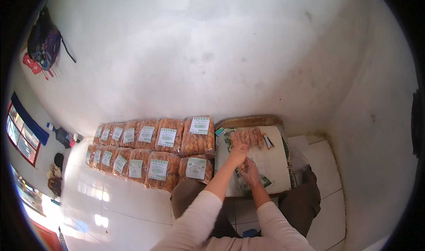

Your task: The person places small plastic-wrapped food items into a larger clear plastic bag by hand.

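Between my hands is a small plastic packet of brown snack food (244,166), partly hidden by the fingers. My right hand (251,174) grips it from the near side. My left hand (238,154) is closed at its upper end, its fingertips hard to make out. Just beyond the left hand, several similar brown snack packets (245,137) lie side by side on a low table with a whitish top (274,164). To their right lies a small orange, black and white tool (268,141), its kind unclear. A small green box (219,131) sits at the table's far left corner.
Two rows of large clear bags of brown snacks (197,138) with printed labels stand on the tiled floor (132,204) left of the table. A white wall (212,68) rises behind. Clear plastic (298,158) lies at the right. My knees (298,198) flank the table.
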Action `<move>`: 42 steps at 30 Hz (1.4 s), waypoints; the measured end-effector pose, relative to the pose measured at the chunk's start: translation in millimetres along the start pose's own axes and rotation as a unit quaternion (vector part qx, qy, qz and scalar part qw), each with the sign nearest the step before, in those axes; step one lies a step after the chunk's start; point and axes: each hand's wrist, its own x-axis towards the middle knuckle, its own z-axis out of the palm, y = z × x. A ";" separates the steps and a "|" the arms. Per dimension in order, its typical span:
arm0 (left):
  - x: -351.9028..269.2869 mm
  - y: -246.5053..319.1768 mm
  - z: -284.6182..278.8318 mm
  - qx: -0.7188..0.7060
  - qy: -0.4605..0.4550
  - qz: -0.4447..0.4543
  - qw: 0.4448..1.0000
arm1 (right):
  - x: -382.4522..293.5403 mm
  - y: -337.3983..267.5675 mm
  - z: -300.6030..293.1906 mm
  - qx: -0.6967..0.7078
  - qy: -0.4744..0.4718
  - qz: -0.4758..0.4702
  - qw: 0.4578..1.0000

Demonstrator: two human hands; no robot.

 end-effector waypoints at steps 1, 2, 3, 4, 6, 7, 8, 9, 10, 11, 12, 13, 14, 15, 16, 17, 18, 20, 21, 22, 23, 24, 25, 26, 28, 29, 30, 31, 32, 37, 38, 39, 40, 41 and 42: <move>11.1 -12.0 3.0 -0.106 0.075 -0.036 0.991 | -3.3 -4.1 -1.9 -0.024 0.015 0.018 0.999; 22.1 -26.0 3.1 -0.212 0.154 -0.070 0.963 | -7.1 -7.0 0.0 -0.047 0.025 0.031 0.998; 29.7 -49.2 2.0 -0.144 0.208 -0.011 0.967 | -5.9 -11.5 0.8 -0.071 0.033 0.038 0.996; 31.6 -81.1 1.1 -0.078 0.265 0.045 0.960 | -5.5 -17.5 1.2 -0.065 0.024 0.000 0.998; 44.0 -89.0 4.3 -0.056 0.294 0.098 0.949 | -7.8 -17.1 -3.5 -0.060 0.020 -0.060 0.996; 44.9 -80.0 10.0 -0.099 0.269 0.092 0.954 | -9.3 -4.2 -4.7 -0.056 0.008 -0.079 0.995; 44.4 -71.4 14.7 -0.141 0.244 0.085 0.956 | -7.9 8.1 -5.0 -0.052 -0.005 -0.098 0.994; 38.8 -63.9 18.5 -0.183 0.223 0.072 0.955 | -9.1 18.4 -4.0 -0.046 -0.024 -0.116 0.992; 34.4 -62.4 20.4 -0.225 0.204 0.058 0.951 | -10.1 21.5 -3.0 0.017 -0.039 -0.080 0.996; 31.2 -60.1 22.3 -0.267 0.185 0.044 0.945 | -10.0 24.4 -1.7 0.080 -0.054 -0.044 0.994; 30.6 -65.6 20.3 -0.275 0.191 0.049 0.941 | -8.6 20.3 1.3 0.145 -0.073 -0.012 0.987; 31.1 -70.7 18.6 -0.283 0.197 0.054 0.937 | -7.5 16.6 3.3 0.078 -0.063 -0.037 0.994; 32.0 -75.5 17.1 -0.291 0.202 0.059 0.933 | -6.5 13.1 4.8 0.011 -0.052 -0.062 0.997; 34.1 -78.1 18.2 -0.300 0.204 0.066 0.930 | -6.1 13.3 5.6 -0.059 -0.039 -0.086 0.994; 35.6 -81.0 19.4 -0.309 0.206 0.072 0.926 | -3.7 14.7 9.8 -0.003 -0.033 -0.074 0.997; 36.0 -84.2 20.9 -0.318 0.208 0.078 0.922 | 0.9 14.5 14.9 0.052 -0.026 -0.061 0.996; 35.6 -79.1 24.1 -0.359 0.189 0.058 0.912 | 5.1 15.1 17.1 0.107 -0.015 -0.046 0.993; 34.1 -69.0 30.8 -0.439 0.150 0.016 0.886 | 5.2 16.9 18.4 0.111 0.028 -0.014 0.993; 34.7 -67.8 29.1 -0.428 0.136 0.009 0.894 | 7.2 14.6 19.7 0.116 0.046 -0.002 0.992; 35.3 -66.7 27.6 -0.416 0.123 0.001 0.901 | 10.5 13.5 18.4 0.120 0.045 0.010 0.992; 36.0 -65.7 26.5 -0.404 0.108 -0.007 0.908 | 14.0 13.4 15.0 0.124 0.045 0.021 0.991; 36.7 -68.6 27.4 -0.385 0.112 0.003 0.916 | 14.3 15.2 12.9 0.127 0.041 0.033 0.991; 38.1 -71.1 29.1 -0.365 0.115 0.013 0.924 | 13.6 16.3 12.4 0.099 0.068 -0.012 0.993; 39.7 -73.4 31.0 -0.344 0.118 0.022 0.931 | 13.1 17.2 12.6 0.071 0.096 -0.056 0.991; 43.6 -80.0 34.4 -0.304 0.127 0.042 0.943 | 11.0 13.1 10.3 0.019 0.105 -0.089 0.990; 44.1 -84.0 34.1 -0.284 0.132 0.051 0.948 | 7.1 10.8 8.8 -0.003 0.087 -0.077 0.993; 43.8 -79.8 38.6 -0.306 0.114 0.035 0.945 | 5.6 12.0 2.6 -0.032 0.077 -0.061 0.995; 40.1 -71.9 41.4 -0.326 0.097 0.019 0.940 | 4.5 16.1 -0.1 -0.047 0.090 -0.056 0.993; 38.1 -63.2 44.5 -0.345 0.079 0.001 0.935 | 2.8 20.1 -2.1 -0.062 0.103 -0.051 0.991; 50.1 -87.7 38.8 -0.306 0.117 0.056 0.943 | 7.6 34.6 4.7 0.010 0.066 -0.117 0.991; 53.2 -99.5 35.6 -0.287 0.134 0.067 0.946 | 6.2 27.8 8.2 0.017 0.063 -0.118 0.991; 55.0 -96.7 41.0 -0.271 0.130 0.055 0.952 | 5.8 29.1 3.2 0.013 0.073 -0.111 0.991; 52.5 -91.7 43.8 -0.252 0.125 0.041 0.959 | 7.4 27.6 0.1 0.006 0.079 -0.090 0.993; 51.1 -86.0 48.0 -0.234 0.120 0.027 0.964 | 10.8 25.7 -1.4 -0.001 0.085 -0.069 0.994; 51.2 -92.1 46.2 -0.185 0.152 0.059 0.969 | 12.3 17.1 3.5 0.000 0.082 -0.055 0.995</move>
